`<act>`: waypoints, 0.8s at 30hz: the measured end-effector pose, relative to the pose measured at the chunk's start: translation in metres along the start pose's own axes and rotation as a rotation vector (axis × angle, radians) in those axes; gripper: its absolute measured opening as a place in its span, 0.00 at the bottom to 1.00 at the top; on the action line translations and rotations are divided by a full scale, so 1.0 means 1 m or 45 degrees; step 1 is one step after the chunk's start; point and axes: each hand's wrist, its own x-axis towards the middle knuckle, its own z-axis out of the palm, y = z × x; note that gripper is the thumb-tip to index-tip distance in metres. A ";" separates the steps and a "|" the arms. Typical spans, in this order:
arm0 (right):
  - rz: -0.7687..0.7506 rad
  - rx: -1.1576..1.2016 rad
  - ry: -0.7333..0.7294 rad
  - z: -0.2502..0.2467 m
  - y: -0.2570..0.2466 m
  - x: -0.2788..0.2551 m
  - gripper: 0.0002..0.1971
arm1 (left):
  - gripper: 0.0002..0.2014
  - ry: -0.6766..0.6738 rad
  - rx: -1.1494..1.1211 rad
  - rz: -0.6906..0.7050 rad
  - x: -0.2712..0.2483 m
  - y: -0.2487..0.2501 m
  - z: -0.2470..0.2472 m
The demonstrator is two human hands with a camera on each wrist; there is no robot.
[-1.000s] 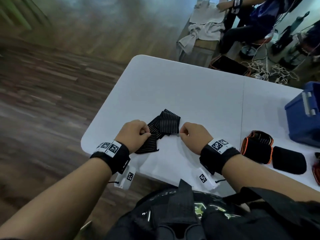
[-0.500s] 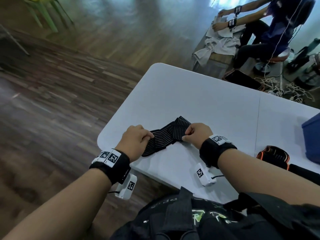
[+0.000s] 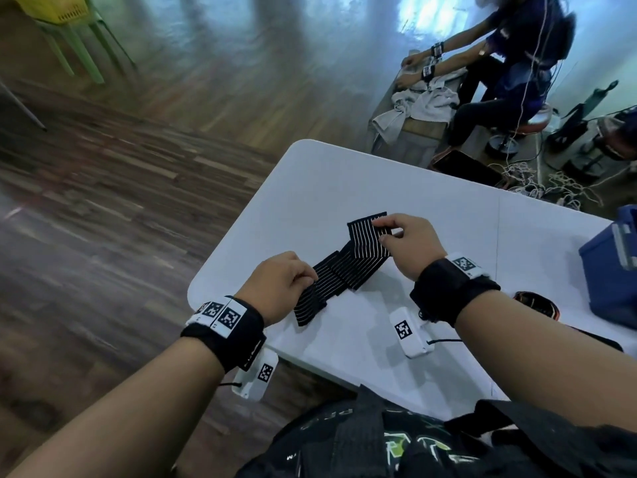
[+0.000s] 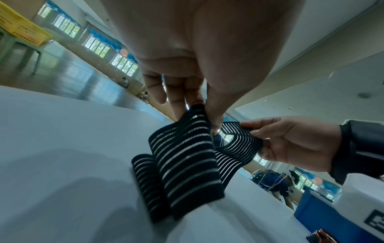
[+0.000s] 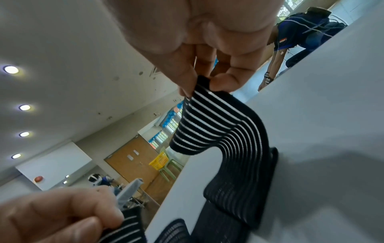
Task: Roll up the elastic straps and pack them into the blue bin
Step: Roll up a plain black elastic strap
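A black elastic strap point(image 3: 348, 267) with thin white stripes lies folded in zigzag layers near the left end of the white table point(image 3: 344, 188). My left hand point(image 3: 281, 281) pinches its near end point(image 4: 187, 148) between thumb and fingers. My right hand point(image 3: 406, 241) pinches the far end point(image 5: 207, 115) and holds it lifted off the table. The blue bin point(image 3: 612, 267) stands at the right edge of the head view, well clear of both hands.
An orange-edged black strap roll point(image 3: 537, 303) lies on the table right of my right wrist. The table's left edge drops to a wooden floor just beside my left hand. Another person point(image 3: 510, 63) sits working at a low table beyond the far edge.
My right hand has moved away from me and lifted its end of the strap, spreading the folded layers out. The left hand keeps its pinch on the near end.
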 end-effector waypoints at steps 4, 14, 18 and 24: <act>-0.073 0.031 0.085 -0.026 -0.023 0.000 0.17 | 0.11 -0.017 0.020 0.059 0.019 0.021 -0.015; -0.274 0.196 0.271 -0.097 -0.087 0.002 0.14 | 0.11 0.364 -0.152 0.308 0.066 0.097 -0.075; -0.264 0.469 0.269 -0.117 -0.105 -0.014 0.18 | 0.12 0.434 -0.231 0.383 0.074 0.127 -0.084; -0.184 0.686 0.217 -0.144 -0.099 -0.056 0.20 | 0.13 0.533 -0.446 0.354 0.077 0.164 -0.075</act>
